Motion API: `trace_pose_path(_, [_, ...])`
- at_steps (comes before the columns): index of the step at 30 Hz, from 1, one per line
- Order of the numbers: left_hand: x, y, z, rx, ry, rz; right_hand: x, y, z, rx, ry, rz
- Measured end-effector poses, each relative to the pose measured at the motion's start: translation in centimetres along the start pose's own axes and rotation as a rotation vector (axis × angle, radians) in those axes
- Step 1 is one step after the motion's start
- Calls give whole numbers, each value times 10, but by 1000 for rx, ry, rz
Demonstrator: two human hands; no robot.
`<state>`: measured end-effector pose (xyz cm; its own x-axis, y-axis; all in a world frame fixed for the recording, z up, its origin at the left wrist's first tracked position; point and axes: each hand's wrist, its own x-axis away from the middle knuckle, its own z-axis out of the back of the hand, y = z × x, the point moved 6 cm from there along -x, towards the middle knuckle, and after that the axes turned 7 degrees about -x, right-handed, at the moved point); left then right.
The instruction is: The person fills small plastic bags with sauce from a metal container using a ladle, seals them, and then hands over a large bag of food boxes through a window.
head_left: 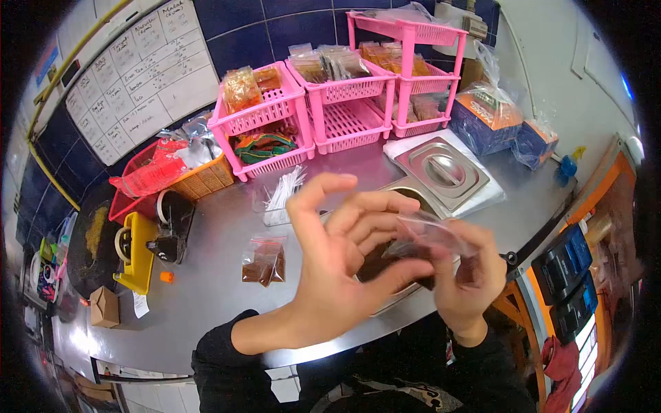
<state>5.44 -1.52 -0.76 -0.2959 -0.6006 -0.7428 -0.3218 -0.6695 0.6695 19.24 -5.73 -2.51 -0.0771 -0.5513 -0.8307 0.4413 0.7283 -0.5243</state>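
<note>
A small clear plastic bag (430, 235) is raised over a metal container (406, 296) of dark brown contents. My right hand (471, 275) has its fingers closed on the bag. Beside it, my left hand (344, 255) is spread, its thumb and fingertips near the bag's left side and its index finger raised. Filled bags of brown powder (264, 265) lie on the metal table left of my left hand. Behind the hands rests a steel lid (443, 172) on white plastic sheets. My hands hide part of the container.
Pink racks (351, 124) with filled packets stand along the back wall. White sticks (284, 196) sit in a clear holder. Tape dispensers (138, 251), an orange basket (203, 177) and a small brown box (104, 307) are at the left. Blue-orange boxes (485, 120) stand back right.
</note>
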Motion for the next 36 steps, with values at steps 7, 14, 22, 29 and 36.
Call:
trace_pose_path(7, [-4,-20,12,248,53,385,3,5,9,-296,52,-210])
trace_pose_path(14, [-6,-6,20,241,39,344,-6,-9,-1,-181,62,-51])
trace_pose_path(22, [-10,21,34,-89,-85,174,-23,-31,-27,-252,-13,116])
trace_pose_path(29, [0,65,49,-530,-242,80,1,-46,-18,-244,-401,145])
trace_pose_path(36, [20,45,133,-711,113,416,116,30,135,-395,511,146])
